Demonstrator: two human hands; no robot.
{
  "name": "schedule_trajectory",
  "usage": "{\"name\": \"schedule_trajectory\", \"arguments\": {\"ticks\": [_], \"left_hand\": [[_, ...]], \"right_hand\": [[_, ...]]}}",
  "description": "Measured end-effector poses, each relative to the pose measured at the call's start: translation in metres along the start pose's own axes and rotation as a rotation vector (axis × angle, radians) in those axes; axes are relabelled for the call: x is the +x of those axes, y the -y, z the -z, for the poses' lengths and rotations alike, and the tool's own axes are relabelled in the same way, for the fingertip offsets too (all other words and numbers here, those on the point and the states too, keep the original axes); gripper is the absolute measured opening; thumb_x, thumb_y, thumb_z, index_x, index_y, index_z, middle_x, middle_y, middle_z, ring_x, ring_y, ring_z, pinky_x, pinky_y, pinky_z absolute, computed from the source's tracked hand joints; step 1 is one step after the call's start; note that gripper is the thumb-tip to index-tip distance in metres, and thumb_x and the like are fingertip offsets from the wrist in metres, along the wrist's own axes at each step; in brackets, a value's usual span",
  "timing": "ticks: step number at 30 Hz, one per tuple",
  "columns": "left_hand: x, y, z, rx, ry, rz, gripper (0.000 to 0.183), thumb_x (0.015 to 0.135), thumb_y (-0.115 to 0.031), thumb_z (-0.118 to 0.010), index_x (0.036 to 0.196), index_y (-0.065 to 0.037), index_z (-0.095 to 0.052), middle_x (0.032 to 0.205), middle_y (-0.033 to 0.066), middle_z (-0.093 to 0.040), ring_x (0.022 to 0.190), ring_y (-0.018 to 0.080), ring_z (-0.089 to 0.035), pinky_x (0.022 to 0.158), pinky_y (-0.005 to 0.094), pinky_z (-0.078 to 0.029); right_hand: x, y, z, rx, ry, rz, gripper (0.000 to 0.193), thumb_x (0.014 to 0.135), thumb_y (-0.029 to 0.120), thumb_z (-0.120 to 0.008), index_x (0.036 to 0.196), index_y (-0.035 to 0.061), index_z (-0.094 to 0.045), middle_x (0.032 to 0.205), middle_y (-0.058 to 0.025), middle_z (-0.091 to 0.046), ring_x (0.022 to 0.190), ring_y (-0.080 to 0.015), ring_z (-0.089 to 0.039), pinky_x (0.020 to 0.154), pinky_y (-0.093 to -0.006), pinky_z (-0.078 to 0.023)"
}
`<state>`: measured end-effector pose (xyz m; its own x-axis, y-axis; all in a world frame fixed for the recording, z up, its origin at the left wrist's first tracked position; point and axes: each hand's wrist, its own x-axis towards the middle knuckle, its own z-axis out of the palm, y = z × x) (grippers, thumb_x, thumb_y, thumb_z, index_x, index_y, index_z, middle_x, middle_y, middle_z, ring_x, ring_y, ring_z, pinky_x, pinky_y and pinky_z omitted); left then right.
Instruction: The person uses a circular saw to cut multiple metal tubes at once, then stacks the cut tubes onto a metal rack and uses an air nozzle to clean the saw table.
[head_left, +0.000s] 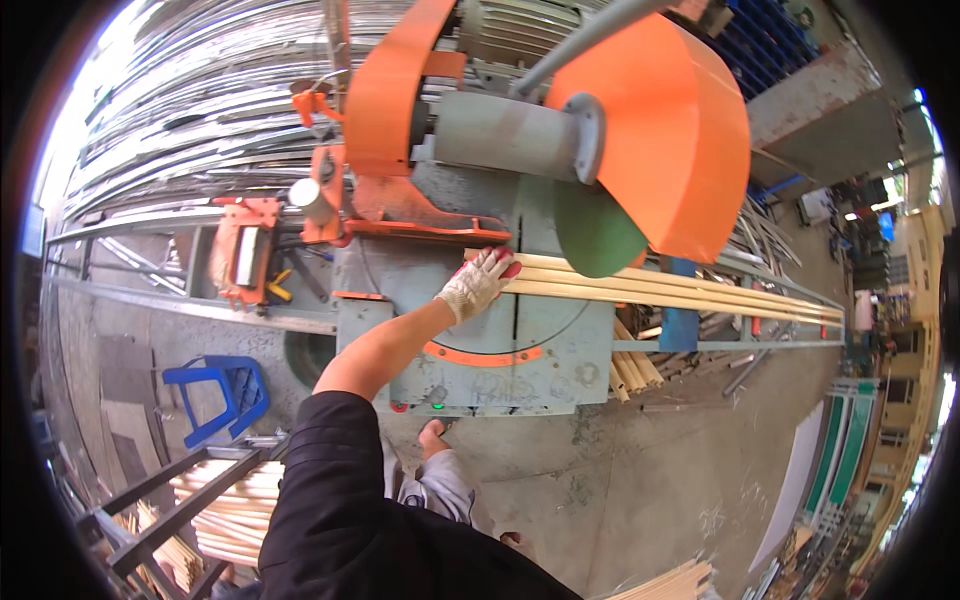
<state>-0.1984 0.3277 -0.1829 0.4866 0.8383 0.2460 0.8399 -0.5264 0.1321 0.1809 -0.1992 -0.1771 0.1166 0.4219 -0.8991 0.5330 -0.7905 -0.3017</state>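
Upper right of centre, the blade guard (pixel 690 130) is plain orange, the disc (pixel 598 235) dark green. Mid-frame, the glove (pixel 478 284) is off-white with red tips, the strips (pixel 650 285) pale yellow.

The camera sits on your head, the left of a side-by-side pair, and faces steeply down — the saw table (pixel 570 375) lies near, around mid-view, with your left hand (pixel 480 283) almost central. Your black sleeve (pixel 330 480) is closest, entering from the lower edge. The fisheye spreads wide — floor (pixel 650 470) shows well beyond — and bends straight edges toward its dark rim.
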Motion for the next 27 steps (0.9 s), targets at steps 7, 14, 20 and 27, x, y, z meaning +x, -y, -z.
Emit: {"name": "schedule_trajectory", "arguments": {"ticks": [7,14,20,27], "left_hand": [[-0.093,0.086,0.085,-0.089,0.156,0.182,0.062,0.074,-0.021,-0.074,0.133,-0.02,-0.057,0.142,0.0077,-0.047,0.131,0.0305,-0.045,0.107,0.0468,-0.038],[-0.192,0.15,0.116,0.049,0.151,0.433,0.049,0.079,-0.007,-0.06,0.127,-0.011,-0.058,0.135,0.0168,-0.05,0.131,0.0383,-0.044,0.108,0.0485,-0.037],[-0.192,0.171,0.1,0.096,0.104,0.41,0.047,0.084,-0.011,-0.054,0.13,-0.002,-0.051,0.137,0.0198,-0.048,0.132,0.0378,-0.043,0.114,0.0491,-0.029],[-0.198,0.203,0.109,0.06,0.211,0.312,0.083,0.068,-0.03,-0.078,0.142,-0.013,-0.044,0.125,0.0087,-0.054,0.12,0.026,-0.051,0.11,0.053,-0.03]], "right_hand": [[0.043,0.098,0.023,0.136,-0.021,0.053,0.016,0.093,0.016,-0.062,0.101,0.0036,-0.067,0.081,-0.0039,-0.067,0.068,-0.0139,-0.065,0.059,-0.029,-0.053],[0.053,0.156,-0.013,0.126,-0.004,0.174,0.014,0.093,0.014,-0.063,0.103,0.0044,-0.066,0.085,-0.0041,-0.066,0.066,-0.0125,-0.065,0.056,-0.0281,-0.055],[0.042,0.165,-0.063,-0.047,0.112,0.081,0.02,0.091,0.018,-0.067,0.105,0.0033,-0.067,0.082,-0.0023,-0.066,0.066,-0.0109,-0.062,0.059,-0.0273,-0.054],[0.031,0.175,-0.086,-0.119,0.041,0.094,0.021,0.091,0.018,-0.065,0.106,0.0024,-0.066,0.085,-0.0041,-0.067,0.067,-0.0126,-0.064,0.059,-0.0286,-0.055]]}}
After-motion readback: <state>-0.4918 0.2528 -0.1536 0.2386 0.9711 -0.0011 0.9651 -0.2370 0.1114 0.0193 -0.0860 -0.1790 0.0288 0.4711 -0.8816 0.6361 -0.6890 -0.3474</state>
